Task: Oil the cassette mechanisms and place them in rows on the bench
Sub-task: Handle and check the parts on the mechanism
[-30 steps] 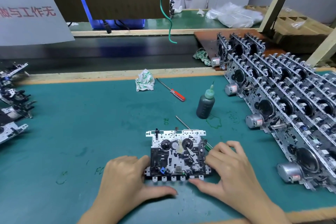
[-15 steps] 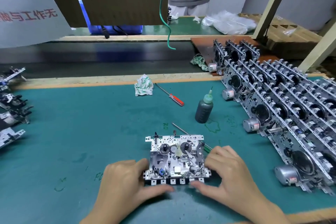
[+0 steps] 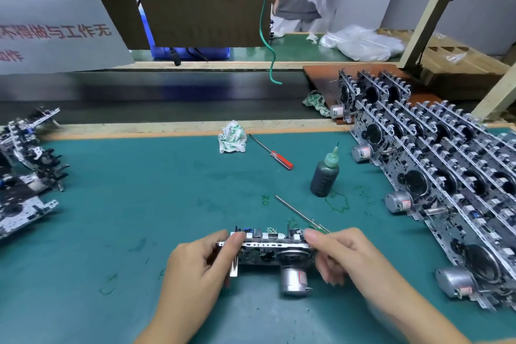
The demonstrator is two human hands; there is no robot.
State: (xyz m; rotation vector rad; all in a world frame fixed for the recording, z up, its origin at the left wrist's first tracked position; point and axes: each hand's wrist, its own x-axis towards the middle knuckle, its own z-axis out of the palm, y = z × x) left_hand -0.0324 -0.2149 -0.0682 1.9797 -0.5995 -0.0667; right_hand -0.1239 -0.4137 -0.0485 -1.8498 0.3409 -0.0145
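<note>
A cassette mechanism (image 3: 268, 253) is held up off the green mat (image 3: 139, 204), tipped on edge so its underside and silver motor face me. My left hand (image 3: 201, 268) grips its left end. My right hand (image 3: 343, 257) pinches its right end. A dark oil bottle (image 3: 324, 174) with a green needle tip stands upright behind and to the right. Rows of several mechanisms (image 3: 435, 176) stand on edge along the right side. A thin metal rod (image 3: 298, 213) lies on the mat just behind the held mechanism.
More mechanisms (image 3: 25, 170) lie piled at the left edge. A red-handled screwdriver (image 3: 272, 152) and a crumpled rag (image 3: 231, 137) lie near the wooden back rail. Another person stands beyond the far bench, holding a plastic bag.
The mechanism lay flat on the mat, face up, between my hands. Now both hands have lifted it and turned it on edge, motor toward me. The camera tilted up.
</note>
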